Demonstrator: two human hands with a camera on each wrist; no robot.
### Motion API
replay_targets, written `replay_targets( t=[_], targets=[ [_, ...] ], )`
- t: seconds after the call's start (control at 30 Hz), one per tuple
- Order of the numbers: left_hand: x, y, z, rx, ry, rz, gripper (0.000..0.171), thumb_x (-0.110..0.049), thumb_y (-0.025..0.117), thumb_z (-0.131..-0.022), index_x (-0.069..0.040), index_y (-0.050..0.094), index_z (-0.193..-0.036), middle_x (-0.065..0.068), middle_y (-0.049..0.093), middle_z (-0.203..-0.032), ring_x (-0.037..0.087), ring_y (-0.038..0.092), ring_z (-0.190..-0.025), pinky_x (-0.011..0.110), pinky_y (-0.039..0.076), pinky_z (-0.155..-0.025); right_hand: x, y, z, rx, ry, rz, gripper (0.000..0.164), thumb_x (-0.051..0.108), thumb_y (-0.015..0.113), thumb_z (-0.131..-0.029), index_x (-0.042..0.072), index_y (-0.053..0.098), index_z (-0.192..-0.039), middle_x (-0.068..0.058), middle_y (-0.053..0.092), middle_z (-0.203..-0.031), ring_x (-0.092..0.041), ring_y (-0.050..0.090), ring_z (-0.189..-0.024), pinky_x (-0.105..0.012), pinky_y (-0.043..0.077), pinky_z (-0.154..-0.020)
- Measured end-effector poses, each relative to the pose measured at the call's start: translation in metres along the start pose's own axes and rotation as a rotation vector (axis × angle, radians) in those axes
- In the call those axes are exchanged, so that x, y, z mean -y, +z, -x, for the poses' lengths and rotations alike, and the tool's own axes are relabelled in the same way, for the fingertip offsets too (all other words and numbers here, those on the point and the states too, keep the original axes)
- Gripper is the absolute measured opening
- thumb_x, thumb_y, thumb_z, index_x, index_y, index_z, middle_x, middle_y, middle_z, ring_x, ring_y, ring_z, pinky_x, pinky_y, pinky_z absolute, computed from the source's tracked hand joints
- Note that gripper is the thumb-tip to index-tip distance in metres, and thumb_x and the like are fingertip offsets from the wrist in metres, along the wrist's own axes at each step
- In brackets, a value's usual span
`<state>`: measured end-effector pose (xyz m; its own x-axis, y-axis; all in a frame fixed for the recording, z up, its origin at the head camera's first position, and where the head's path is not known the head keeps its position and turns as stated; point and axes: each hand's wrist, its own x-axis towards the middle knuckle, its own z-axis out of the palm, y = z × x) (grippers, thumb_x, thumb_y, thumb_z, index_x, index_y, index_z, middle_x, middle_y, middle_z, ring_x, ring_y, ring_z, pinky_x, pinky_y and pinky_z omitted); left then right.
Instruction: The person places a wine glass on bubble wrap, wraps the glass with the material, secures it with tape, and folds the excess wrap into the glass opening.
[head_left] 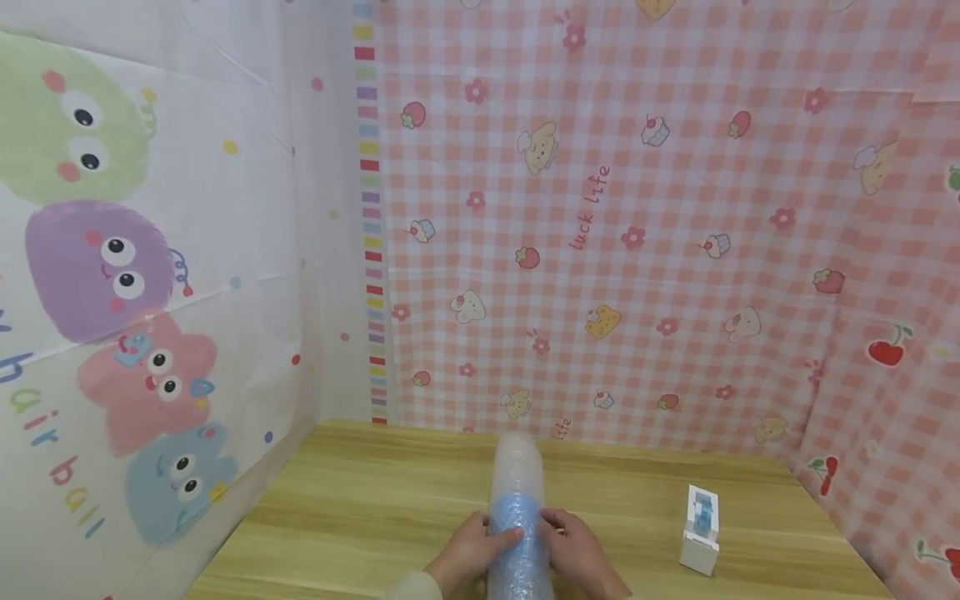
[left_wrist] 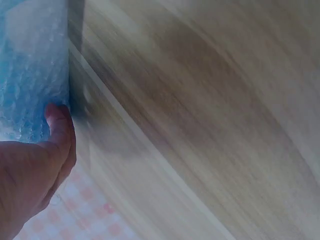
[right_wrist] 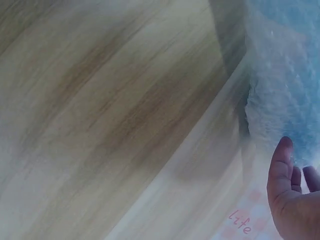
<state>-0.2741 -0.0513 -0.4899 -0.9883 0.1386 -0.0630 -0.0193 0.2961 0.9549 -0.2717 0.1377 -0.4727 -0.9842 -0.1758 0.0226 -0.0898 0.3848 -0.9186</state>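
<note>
A long upright-looking roll of bubble wrap (head_left: 516, 475), clear at its far end and blue nearer to me, extends over the table's front middle. My left hand (head_left: 474, 546) grips its left side, the thumb laid across the top. In the left wrist view, that hand (left_wrist: 42, 160) curves against the blue bubble wrap (left_wrist: 30, 75). On the opposite side, my right hand (head_left: 576, 546) holds the roll's right edge with bent fingers. The right wrist view has this hand (right_wrist: 295, 200) at the bubble wrap (right_wrist: 285, 75), its fingertips partly hidden.
A small white tape dispenser (head_left: 701, 533) with a blue piece inside stands to the right on the wood-grain table (head_left: 375, 483). A pink checked cloth (head_left: 600, 275) hangs behind the table, and a white cartoon-printed sheet (head_left: 255, 208) hangs at the left.
</note>
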Motion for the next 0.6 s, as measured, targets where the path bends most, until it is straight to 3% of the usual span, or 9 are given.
replay_targets(
  t=[0.17, 0.33, 0.47, 0.6],
  targets=[
    [0.0014, 0.0006, 0.0000, -0.007, -0.017, 0.015, 0.054, -0.033, 0.068, -0.094, 0.015, 0.052, -0.114, 0.016, 0.062, -0.104, 0.037, 0.061, -0.099, 0.057, 0.051, -0.086, -0.0025, 0.0006, 0.0005, -0.024, -0.059, -0.043, 0.033, 0.001, 0.057, -0.096, -0.014, 0.055, -0.125, -0.022, 0.060, -0.105, -0.028, 0.062, -0.092, -0.040, 0.058, -0.069],
    [0.0013, 0.0008, 0.0004, -0.013, -0.013, 0.081, 0.053, -0.024, 0.065, -0.095, 0.020, 0.049, -0.119, 0.025, 0.062, -0.107, 0.043, 0.060, -0.102, 0.058, 0.050, -0.090, -0.0043, 0.0034, -0.0002, -0.041, -0.050, -0.055, 0.036, 0.005, 0.062, -0.095, -0.015, 0.052, -0.123, -0.018, 0.060, -0.101, -0.026, 0.062, -0.091, -0.041, 0.058, -0.068],
    [0.0001, 0.0005, 0.0019, -0.007, -0.023, 0.072, 0.057, -0.021, 0.062, -0.096, 0.023, 0.043, -0.127, 0.036, 0.055, -0.118, 0.051, 0.056, -0.109, 0.061, 0.046, -0.093, -0.0001, 0.0043, -0.0012, -0.076, 0.010, 0.030, 0.038, 0.014, 0.065, -0.095, -0.010, 0.056, -0.123, -0.020, 0.061, -0.108, -0.032, 0.062, -0.096, -0.045, 0.057, -0.074],
    [0.0016, 0.0042, 0.0037, 0.057, -0.023, 0.100, 0.038, -0.016, 0.052, -0.098, 0.017, 0.054, -0.114, 0.021, 0.063, -0.103, 0.036, 0.062, -0.097, 0.052, 0.051, -0.088, 0.0044, 0.0036, -0.0015, -0.068, 0.091, 0.067, 0.040, 0.024, 0.065, -0.096, -0.001, 0.059, -0.127, -0.025, 0.059, -0.117, -0.041, 0.058, -0.107, -0.053, 0.053, -0.083]
  ],
)
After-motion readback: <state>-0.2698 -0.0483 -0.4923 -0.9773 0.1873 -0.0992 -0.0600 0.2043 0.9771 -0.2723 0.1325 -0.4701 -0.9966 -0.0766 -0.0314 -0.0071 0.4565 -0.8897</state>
